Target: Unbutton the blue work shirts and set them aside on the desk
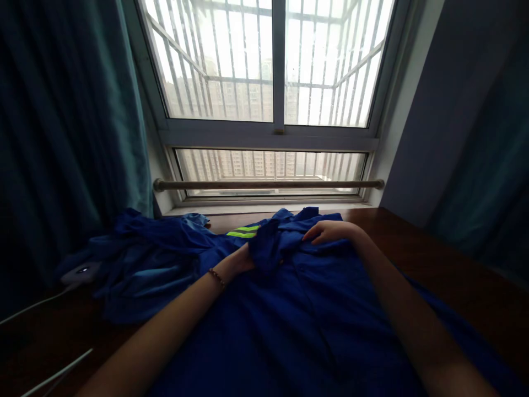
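Note:
A dark blue garment point(281, 325) with a yellow-green and grey reflective stripe point(243, 231) lies spread over the wooden surface in front of me. My left hand point(244, 259), with a beaded bracelet on its wrist, is closed on a fold of this garment near its upper part; the fold hides most of the fingers. To the right, my right hand point(328, 231) rests on the garment's upper edge, palm down and bent at the wrist. Its fingertips point left and touch the cloth; whether they pinch it is unclear.
More crumpled blue cloth point(157, 275) lies at the left. Beside it is a white device point(81, 272) with a cable point(37, 306). A wooden rail point(268, 185) crosses the barred window point(276, 66) behind. Curtains point(74, 121) hang on both sides, and brown wood point(405, 242) shows at right.

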`<state>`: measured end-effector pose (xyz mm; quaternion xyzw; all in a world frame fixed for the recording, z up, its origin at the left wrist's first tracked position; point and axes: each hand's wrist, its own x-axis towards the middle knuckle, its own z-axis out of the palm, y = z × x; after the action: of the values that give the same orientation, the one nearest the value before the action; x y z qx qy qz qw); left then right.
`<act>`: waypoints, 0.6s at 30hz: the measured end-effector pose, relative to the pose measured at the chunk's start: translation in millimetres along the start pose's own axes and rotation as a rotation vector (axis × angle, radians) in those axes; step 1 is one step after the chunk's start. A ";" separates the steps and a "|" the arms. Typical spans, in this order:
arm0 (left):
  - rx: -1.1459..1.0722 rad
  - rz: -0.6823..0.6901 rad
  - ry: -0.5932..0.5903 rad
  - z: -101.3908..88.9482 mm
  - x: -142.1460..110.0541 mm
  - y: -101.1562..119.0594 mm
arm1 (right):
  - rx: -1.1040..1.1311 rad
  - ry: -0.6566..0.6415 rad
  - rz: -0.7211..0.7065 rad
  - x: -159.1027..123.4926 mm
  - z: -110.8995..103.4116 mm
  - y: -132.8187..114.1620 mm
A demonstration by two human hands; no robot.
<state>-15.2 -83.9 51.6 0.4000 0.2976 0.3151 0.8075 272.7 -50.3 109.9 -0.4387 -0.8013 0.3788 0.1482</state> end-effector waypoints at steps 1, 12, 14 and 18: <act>-0.025 -0.020 0.012 -2.0 -0.6 -7.0 | -0.170 0.023 0.103 -2.5 -4.3 4.8; -0.029 0.140 0.285 -21.9 4.4 1.4 | -0.562 0.192 0.412 -19.6 -14.6 102.1; 0.025 0.197 0.343 -25.9 0.0 6.4 | -0.533 0.282 0.276 -18.6 -16.8 106.4; 0.262 0.211 0.561 -33.6 -1.7 7.7 | -0.501 0.559 0.192 -26.1 -31.7 107.9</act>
<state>-43.0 -66.0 41.5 0.4268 0.5036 0.4541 0.5984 369.4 -21.1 54.0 -0.6207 -0.7530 0.0496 0.2129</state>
